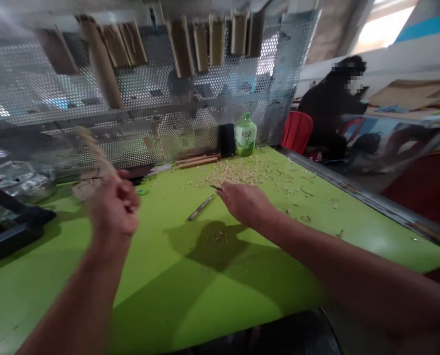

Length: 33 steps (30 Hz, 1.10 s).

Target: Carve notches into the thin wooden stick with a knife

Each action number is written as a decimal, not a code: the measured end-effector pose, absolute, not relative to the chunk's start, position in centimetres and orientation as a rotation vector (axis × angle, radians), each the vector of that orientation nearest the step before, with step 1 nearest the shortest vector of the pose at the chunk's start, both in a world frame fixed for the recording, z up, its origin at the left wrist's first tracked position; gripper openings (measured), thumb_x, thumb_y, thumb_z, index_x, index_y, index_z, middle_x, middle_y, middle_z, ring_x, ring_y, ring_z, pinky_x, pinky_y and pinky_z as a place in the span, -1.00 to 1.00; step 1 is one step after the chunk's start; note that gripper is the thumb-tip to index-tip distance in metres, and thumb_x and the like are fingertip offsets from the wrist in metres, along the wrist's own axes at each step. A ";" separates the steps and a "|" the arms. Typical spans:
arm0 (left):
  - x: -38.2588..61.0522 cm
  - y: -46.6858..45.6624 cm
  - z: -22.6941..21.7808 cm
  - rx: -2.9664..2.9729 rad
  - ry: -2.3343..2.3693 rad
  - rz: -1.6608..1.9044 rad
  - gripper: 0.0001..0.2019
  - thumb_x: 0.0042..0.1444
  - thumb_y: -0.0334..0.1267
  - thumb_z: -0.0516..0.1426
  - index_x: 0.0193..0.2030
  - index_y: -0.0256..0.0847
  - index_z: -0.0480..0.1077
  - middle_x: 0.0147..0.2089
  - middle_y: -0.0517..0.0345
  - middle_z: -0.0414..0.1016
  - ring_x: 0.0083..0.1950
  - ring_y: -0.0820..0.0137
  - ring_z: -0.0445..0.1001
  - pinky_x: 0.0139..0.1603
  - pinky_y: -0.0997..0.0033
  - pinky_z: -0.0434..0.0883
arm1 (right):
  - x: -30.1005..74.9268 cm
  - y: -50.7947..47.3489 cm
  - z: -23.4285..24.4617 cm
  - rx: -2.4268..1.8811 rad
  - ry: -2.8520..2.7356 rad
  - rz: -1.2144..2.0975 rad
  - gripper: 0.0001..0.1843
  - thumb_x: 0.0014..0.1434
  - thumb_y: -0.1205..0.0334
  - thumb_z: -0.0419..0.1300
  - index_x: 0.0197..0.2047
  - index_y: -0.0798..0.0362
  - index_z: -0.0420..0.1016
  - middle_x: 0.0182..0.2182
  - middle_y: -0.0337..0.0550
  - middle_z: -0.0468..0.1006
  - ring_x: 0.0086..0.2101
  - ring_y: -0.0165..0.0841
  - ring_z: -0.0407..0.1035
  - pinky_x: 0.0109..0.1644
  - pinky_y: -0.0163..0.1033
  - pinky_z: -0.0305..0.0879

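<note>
Blurred by motion, my left hand [112, 207] is closed around a pale carved wooden stick [96, 148] that points up and away to the left. My right hand [247, 203] rests low over the green table, fingers closed, palm down. From its fingertips pokes the dark tip of a thin tool [216, 188]; the rest is hidden under the hand. Just left of that hand a slim metal craft knife [200, 207] lies on the table. Beyond the fingers spreads a heap of wood shavings [238, 170], and a smaller patch of shavings [218, 236] sits in the shadow nearer me.
A green bottle [245, 135] stands at the back beside a dark block [226, 140]. Wooden strips [198, 160] lie along a perforated metal screen [142, 93]. A black stand [16, 231] and a glass kettle [23, 182] are at left. A seated person [326, 108] is beyond the table.
</note>
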State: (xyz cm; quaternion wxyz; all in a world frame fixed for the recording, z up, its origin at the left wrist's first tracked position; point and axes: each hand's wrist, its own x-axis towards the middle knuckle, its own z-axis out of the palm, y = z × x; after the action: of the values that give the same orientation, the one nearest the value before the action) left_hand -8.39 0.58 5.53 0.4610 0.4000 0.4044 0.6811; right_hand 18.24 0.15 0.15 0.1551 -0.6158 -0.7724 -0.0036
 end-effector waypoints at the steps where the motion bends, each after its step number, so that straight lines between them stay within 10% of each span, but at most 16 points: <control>1: -7.9 0.7 4.8 1.010 0.971 1.636 -0.86 0.25 -0.22 0.05 -0.27 -0.21 0.36 -0.61 0.38 0.14 -0.69 0.65 -0.04 -0.71 0.64 -0.05 | 18.2 0.2 0.1 -1.751 -2.180 0.007 -0.59 0.39 -0.01 -0.15 -0.19 0.04 0.40 -0.52 -0.15 0.48 -0.60 -0.43 0.21 -0.51 -0.31 -0.05; 8: -1.6 -1.3 -0.7 1.078 0.829 1.117 -0.63 0.24 -0.05 0.06 0.03 -0.26 0.42 -0.44 0.25 0.34 -0.59 0.61 0.17 -0.64 0.60 0.18 | 19.6 0.9 -1.3 -1.648 -2.007 0.081 -0.61 0.35 -0.05 -0.10 -0.35 0.03 0.30 -0.50 -0.16 0.41 -0.52 -0.40 0.17 -0.46 -0.28 -0.10; 16: -0.4 -1.4 -1.6 0.985 0.708 1.065 -0.80 0.20 -0.26 0.15 -0.09 -0.31 0.40 -0.37 0.21 0.35 -0.48 0.58 0.32 -0.50 0.55 0.38 | 19.1 0.5 -2.0 -1.277 -1.931 0.329 -0.73 0.32 0.02 -0.01 -0.33 0.00 0.19 -0.49 -0.27 0.33 -0.47 -0.41 0.19 -0.40 -0.31 0.02; 33: 0.1 -2.2 -2.1 1.085 0.826 1.056 -0.77 0.11 -0.26 0.23 -0.15 -0.22 0.29 -0.46 0.36 0.29 -0.61 0.64 0.24 -0.67 0.63 0.27 | 18.5 -0.6 -2.1 -1.182 -2.011 0.475 -0.63 0.35 -0.05 -0.04 -0.40 0.02 0.19 -0.53 -0.30 0.26 -0.49 -0.45 0.16 -0.41 -0.29 0.04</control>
State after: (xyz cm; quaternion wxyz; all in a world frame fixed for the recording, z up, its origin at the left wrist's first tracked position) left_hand 0.09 -2.22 -2.15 0.6509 0.4776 0.3636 0.4648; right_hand 18.46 -0.58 -2.15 0.3713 -0.4608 -0.7845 0.1854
